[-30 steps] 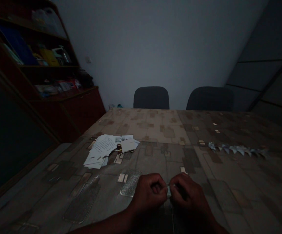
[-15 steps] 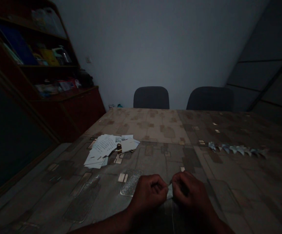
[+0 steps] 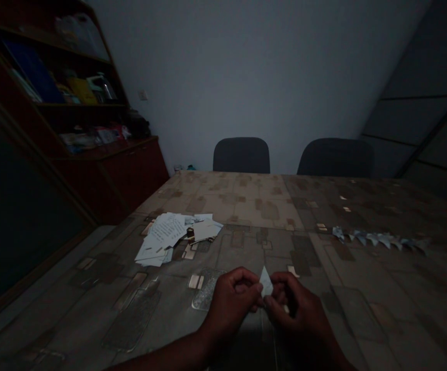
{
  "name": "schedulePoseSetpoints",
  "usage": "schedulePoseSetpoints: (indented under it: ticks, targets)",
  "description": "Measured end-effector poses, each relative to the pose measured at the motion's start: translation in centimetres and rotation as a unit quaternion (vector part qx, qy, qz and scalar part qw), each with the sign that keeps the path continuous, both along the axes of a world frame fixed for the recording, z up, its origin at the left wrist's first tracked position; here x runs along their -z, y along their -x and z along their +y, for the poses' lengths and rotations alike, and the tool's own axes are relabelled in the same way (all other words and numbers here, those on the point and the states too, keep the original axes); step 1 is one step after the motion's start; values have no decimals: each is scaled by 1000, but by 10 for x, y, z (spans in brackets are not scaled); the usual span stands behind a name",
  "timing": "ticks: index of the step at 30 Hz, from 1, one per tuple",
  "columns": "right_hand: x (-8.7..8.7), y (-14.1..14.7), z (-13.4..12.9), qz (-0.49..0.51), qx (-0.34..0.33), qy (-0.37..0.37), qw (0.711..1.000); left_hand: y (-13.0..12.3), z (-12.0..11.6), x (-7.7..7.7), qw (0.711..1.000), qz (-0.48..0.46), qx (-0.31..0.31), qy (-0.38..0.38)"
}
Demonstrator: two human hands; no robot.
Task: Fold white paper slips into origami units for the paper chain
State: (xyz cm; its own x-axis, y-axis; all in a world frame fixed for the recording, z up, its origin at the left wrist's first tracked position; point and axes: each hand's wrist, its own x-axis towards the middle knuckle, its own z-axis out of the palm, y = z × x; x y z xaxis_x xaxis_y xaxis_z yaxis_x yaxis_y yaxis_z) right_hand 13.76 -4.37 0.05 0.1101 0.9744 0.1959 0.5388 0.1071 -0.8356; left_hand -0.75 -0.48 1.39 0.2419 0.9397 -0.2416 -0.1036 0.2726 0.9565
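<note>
A small pale folded paper [image 3: 265,283] with a pointed top stands between my two hands, over the near part of the table. My left hand [image 3: 236,296] pinches its left edge between thumb and fingers. On the other side my right hand [image 3: 296,304] grips the lower right edge, its fingers curled. The fingers partly cover the bottom of the paper. Beyond my left hand lies a loose pile of papers [image 3: 165,232], some with writing. A row of several small folded paper pieces [image 3: 380,239] stretches across the right side of the table.
A patterned cloth covers the table [image 3: 246,201]. Two dark chairs, one at the middle [image 3: 241,155] and one at the right [image 3: 336,157], stand behind its far edge. At the left, a wooden cabinet [image 3: 131,167] has shelves filled with various items.
The folded paper has been raised and turned so its point faces up, and more of it shows. My fingers have shifted their hold. The camera view has moved slightly.
</note>
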Motion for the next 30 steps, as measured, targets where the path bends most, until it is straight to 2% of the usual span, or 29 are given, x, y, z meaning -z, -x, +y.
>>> schedulePoseSetpoints:
  ticks: [8,16,21,26,30]
  targets:
    - [0,-3,1,-137,4,-89,987,-2,-4,-2,1000,4,9,1]
    - [-4,-3,-2,-153,6,-150,977,1,-2,0,1000,-20,11,0]
    - [-3,-5,-1,-194,-28,-202,960,2,-2,0,999,-35,13,22]
    - [-1,-9,1,-210,-49,-206,954,2,-1,-1,997,-61,23,39]
    - [0,-8,1,-188,-41,-208,959,3,-1,-2,998,-51,14,20]
